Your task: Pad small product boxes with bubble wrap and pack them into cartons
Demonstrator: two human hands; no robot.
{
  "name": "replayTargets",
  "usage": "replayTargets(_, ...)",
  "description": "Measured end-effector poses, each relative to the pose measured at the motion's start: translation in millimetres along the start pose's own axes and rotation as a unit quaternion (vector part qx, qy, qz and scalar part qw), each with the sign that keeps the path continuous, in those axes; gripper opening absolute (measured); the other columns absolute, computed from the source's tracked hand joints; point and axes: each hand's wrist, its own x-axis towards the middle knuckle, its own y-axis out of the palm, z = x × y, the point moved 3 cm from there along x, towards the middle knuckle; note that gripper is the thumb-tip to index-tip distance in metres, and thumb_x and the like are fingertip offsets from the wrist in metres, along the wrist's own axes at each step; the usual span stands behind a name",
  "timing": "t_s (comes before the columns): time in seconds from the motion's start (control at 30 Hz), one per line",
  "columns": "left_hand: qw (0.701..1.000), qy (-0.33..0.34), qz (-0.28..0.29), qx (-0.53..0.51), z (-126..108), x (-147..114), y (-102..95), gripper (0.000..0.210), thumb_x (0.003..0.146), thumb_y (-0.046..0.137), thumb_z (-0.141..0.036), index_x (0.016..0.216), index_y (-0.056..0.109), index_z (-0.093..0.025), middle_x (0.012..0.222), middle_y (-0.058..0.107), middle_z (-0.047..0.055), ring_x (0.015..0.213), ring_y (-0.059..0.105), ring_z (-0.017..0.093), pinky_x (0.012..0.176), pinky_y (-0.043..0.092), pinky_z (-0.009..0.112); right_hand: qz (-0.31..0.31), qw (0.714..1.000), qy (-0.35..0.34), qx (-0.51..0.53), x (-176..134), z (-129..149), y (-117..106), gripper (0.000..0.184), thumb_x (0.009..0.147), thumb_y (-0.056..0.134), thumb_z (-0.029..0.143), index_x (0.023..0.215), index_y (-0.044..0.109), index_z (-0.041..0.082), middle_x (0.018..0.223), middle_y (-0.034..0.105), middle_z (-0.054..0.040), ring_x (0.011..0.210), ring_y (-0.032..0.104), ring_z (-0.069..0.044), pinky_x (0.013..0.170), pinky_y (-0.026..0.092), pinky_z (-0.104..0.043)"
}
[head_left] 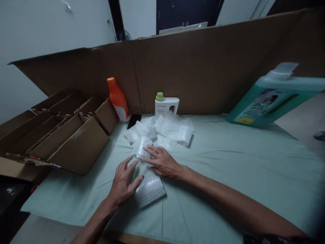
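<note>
My left hand (124, 181) has its fingers apart, with the thumb at the edge of a flat bubble wrap sheet (150, 189) near the table's front. My right hand (164, 162) lies with fingers stretched out over a smaller bubble wrap piece (142, 146), its fingertips touching or just above it. Neither hand grips anything that I can see. Just beyond my hands is a loose pile of bubble wrap (174, 127), several curled and overlapping pieces. What lies under my right palm is hidden.
A divided cardboard box (83, 145) stands at the left. Against a tall cardboard panel (190, 67) are an orange bottle (118, 100) and a white bottle with a green cap (165, 104). A large jug of green liquid (266, 98) stands right. A pale green cloth (228, 169) covers the table.
</note>
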Motion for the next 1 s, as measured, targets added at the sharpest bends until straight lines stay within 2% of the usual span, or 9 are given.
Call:
replayTargets(0.07, 0.999, -0.03, 0.011, 0.04, 10.0, 33.9, 0.8, 0.062, 0.088, 0.062, -0.036, 0.148, 0.05, -0.023, 0.158, 0.039, 0.019, 0.143, 0.044, 0.036, 0.113, 0.041, 0.056, 0.013, 1.0, -0.018, -0.02, 16.6, -13.3, 18.0, 0.049, 0.093, 0.065, 0.033, 0.142, 0.058, 0.025, 0.16, 0.042, -0.0141, 0.149, 0.035, -0.033, 0.115, 0.032, -0.052)
replayTargets(0.13, 0.996, -0.051, 0.025, 0.068, 18.0, 72.1, 10.9, 0.068, 0.086, 0.063, -0.032, 0.15, 0.046, -0.017, 0.159, 0.037, 0.024, 0.143, 0.043, 0.038, 0.113, 0.041, 0.055, -0.002, 0.999, 0.017, -0.038, 32.1, -37.5, 28.2, 0.04, 0.097, 0.06, 0.035, 0.134, 0.063, 0.022, 0.156, 0.047, -0.0144, 0.147, 0.038, -0.031, 0.115, 0.032, -0.051)
replayTargets(0.3, 0.995, -0.033, 0.017, 0.092, 23.2, 163.6, 51.2, 0.063, 0.091, 0.058, -0.03, 0.15, 0.045, -0.012, 0.153, 0.046, 0.023, 0.142, 0.045, 0.033, 0.117, 0.037, 0.049, -0.061, 0.989, 0.117, -0.06, 63.5, -110.1, 30.3, 0.032, 0.102, 0.049, 0.027, 0.124, 0.066, 0.012, 0.152, 0.05, -0.0209, 0.144, 0.04, -0.035, 0.112, 0.034, -0.055)
replayTargets(0.4, 0.994, -0.027, 0.009, 0.101, 23.4, 195.8, 68.4, 0.059, 0.091, 0.058, -0.032, 0.146, 0.049, -0.012, 0.15, 0.049, 0.022, 0.14, 0.047, 0.034, 0.117, 0.035, 0.049, -0.063, 0.988, 0.132, -0.055, 72.3, -133.2, 27.5, 0.031, 0.101, 0.051, 0.027, 0.123, 0.067, 0.013, 0.15, 0.052, -0.0193, 0.142, 0.043, -0.035, 0.109, 0.037, -0.052)
replayTargets(0.5, 0.994, -0.023, 0.0, 0.108, 25.2, 200.5, 74.0, 0.056, 0.093, 0.057, -0.034, 0.144, 0.051, -0.013, 0.151, 0.049, 0.022, 0.139, 0.047, 0.035, 0.117, 0.035, 0.051, -0.061, 0.987, 0.139, -0.048, 58.7, -129.5, 20.3, 0.032, 0.099, 0.056, 0.031, 0.125, 0.069, 0.017, 0.153, 0.05, -0.0186, 0.143, 0.042, -0.034, 0.11, 0.036, -0.05)
replayTargets(0.63, 0.993, -0.021, -0.016, 0.117, 27.5, 180.0, 70.4, 0.057, 0.093, 0.056, -0.034, 0.146, 0.049, -0.013, 0.152, 0.047, 0.022, 0.141, 0.045, 0.036, 0.117, 0.033, 0.052, -0.074, 0.991, 0.104, -0.048, 2.6, -101.4, 9.9, 0.039, 0.096, 0.061, 0.04, 0.13, 0.067, 0.021, 0.155, 0.047, -0.0169, 0.145, 0.039, -0.034, 0.116, 0.029, -0.052)
replayTargets(0.73, 0.992, -0.014, -0.02, 0.122, 25.5, 172.6, 70.2, 0.053, 0.093, 0.056, -0.034, 0.143, 0.052, -0.015, 0.151, 0.048, 0.021, 0.142, 0.043, 0.035, 0.119, 0.03, 0.051, -0.038, 0.993, 0.093, -0.057, -33.2, -99.7, 10.7, 0.038, 0.095, 0.062, 0.038, 0.129, 0.067, 0.022, 0.15, 0.054, -0.0158, 0.141, 0.045, -0.034, 0.115, 0.03, -0.054)
replayTargets(0.9, 0.99, -0.034, -0.043, 0.128, 12.9, 190.2, 69.2, 0.042, 0.092, 0.055, -0.026, 0.133, 0.06, -0.016, 0.143, 0.055, 0.022, 0.133, 0.051, 0.035, 0.114, 0.033, 0.055, -0.02, 0.98, 0.167, -0.101, -32.3, -134.0, 6.2, 0.033, 0.099, 0.048, 0.017, 0.124, 0.07, 0.02, 0.138, 0.064, -0.015, 0.138, 0.049, -0.032, 0.113, 0.032, -0.054)
replayTargets(1.0, 0.99, -0.042, -0.058, 0.125, 7.2, 182.1, 53.4, 0.044, 0.09, 0.058, -0.025, 0.133, 0.059, -0.014, 0.141, 0.056, 0.023, 0.132, 0.052, 0.036, 0.112, 0.036, 0.055, -0.026, 0.981, 0.153, -0.112, -30.7, -129.3, 0.4, 0.032, 0.096, 0.053, 0.018, 0.123, 0.07, 0.019, 0.14, 0.062, -0.0169, 0.138, 0.049, -0.034, 0.113, 0.033, -0.055)
